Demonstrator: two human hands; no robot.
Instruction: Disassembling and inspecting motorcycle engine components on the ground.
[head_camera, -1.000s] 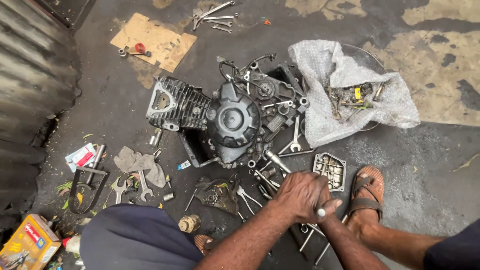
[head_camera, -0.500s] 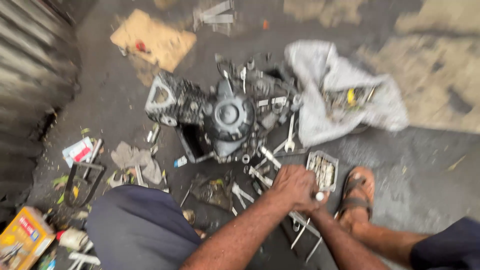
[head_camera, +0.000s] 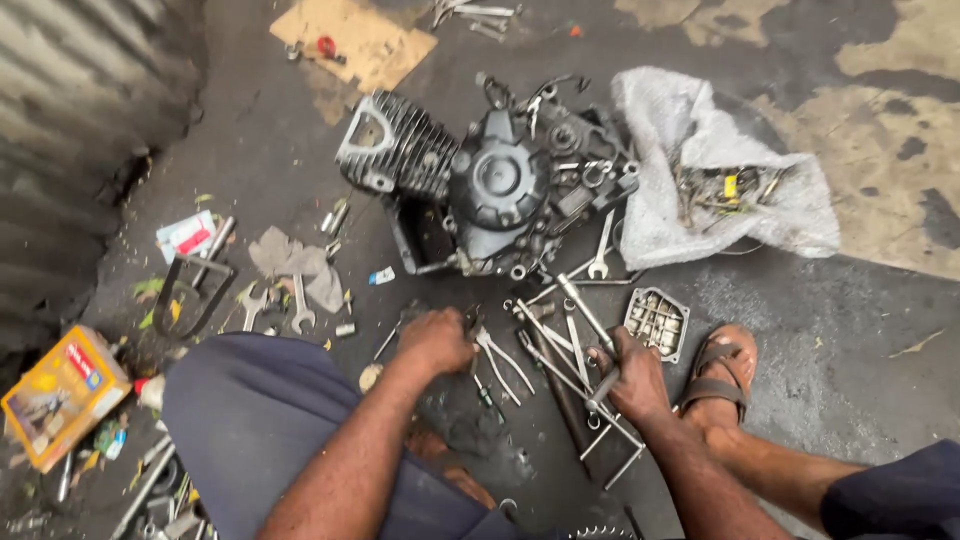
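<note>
A yellow and orange rectangular carton (head_camera: 62, 395) lies far left of the engine (head_camera: 490, 190), below it. A small white and red packet (head_camera: 186, 236) lies left of the engine.

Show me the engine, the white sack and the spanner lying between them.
engine (head_camera: 497, 187): head view, on the round dark side cover.
white sack (head_camera: 668, 130): head view, on its bare upper left cloth.
spanner (head_camera: 601, 250): head view, on its shaft near the lower jaw end.

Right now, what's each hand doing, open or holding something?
Left hand: closed over the pliers on the floor.
Right hand: closed around a metal rod tool.
</note>
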